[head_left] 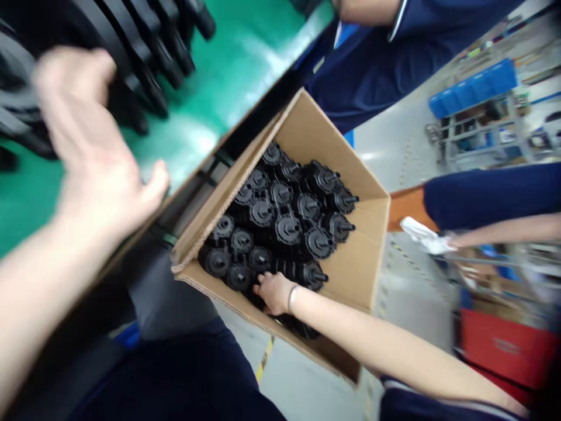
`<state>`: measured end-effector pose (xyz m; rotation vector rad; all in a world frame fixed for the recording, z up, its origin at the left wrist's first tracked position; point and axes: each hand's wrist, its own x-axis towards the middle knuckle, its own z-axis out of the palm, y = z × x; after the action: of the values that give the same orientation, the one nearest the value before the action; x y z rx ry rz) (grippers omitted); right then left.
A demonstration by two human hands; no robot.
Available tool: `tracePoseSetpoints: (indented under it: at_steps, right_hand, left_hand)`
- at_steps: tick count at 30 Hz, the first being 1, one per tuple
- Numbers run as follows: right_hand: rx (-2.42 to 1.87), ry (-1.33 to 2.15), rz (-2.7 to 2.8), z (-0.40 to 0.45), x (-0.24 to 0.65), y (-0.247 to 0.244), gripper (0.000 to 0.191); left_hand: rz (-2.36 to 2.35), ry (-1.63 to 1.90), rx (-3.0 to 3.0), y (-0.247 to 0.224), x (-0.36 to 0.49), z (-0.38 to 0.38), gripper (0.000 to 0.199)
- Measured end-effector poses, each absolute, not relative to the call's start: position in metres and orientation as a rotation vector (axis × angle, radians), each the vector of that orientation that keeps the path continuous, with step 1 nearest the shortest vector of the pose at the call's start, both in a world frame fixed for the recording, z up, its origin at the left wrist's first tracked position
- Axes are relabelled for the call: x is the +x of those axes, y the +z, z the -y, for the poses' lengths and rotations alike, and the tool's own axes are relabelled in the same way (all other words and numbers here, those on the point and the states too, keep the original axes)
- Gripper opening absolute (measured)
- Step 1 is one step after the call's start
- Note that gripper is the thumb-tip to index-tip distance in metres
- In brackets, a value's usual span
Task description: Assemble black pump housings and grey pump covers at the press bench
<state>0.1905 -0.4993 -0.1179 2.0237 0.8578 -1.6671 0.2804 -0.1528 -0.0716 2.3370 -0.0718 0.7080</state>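
Observation:
My left hand [96, 152] is over the green tabletop, blurred by motion, with its thumb spread away from the fingers. Its fingertips are near a row of black plastic parts [131, 52] with stubby ends, and nothing shows in its grasp. Down inside an open cardboard box [350, 257], my right hand [275, 292], with a pale band at the wrist, has its fingers curled at a black cylindrical part [258, 299]. That part is mostly hidden by the hand and its neighbours. Around it, several black ribbed cylindrical parts [287, 228] with round, shafted ends are packed closely together.
The green table [245, 64] runs diagonally along the box's upper left side. A co-worker's arm [372, 10] and dark clothing are at the top. Another person's hand [442, 242] holds white material at right. Blue bins [475, 88] and a red box [504, 345] stand beyond.

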Motion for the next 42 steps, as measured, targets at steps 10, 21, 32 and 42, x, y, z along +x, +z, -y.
tracePoseSetpoints:
  at_steps: [10, 21, 32, 42]
  right_hand:
    - [2.732, -0.932, -0.933, 0.490, 0.195, -0.028, 0.033]
    - [3.205, -0.564, -0.951, 0.443, 0.123, -0.014, 0.031]
    - [3.154, -0.254, -0.887, 0.441, 0.123, -0.032, 0.025]
    - [3.090, -0.198, -0.905, 0.441, 0.139, -0.040, 0.022]
  left_hand:
    - [-0.079, 0.717, 2.544, -0.033, 0.264, 0.171, 0.080]
    - [0.004, 0.738, 2.514, -0.022, 0.232, 0.176, 0.075]
    - [0.075, 0.586, 2.434, -0.096, -0.011, 0.174, 0.080]
    - [-0.042, 0.509, 2.490, -0.095, -0.067, 0.132, 0.064]
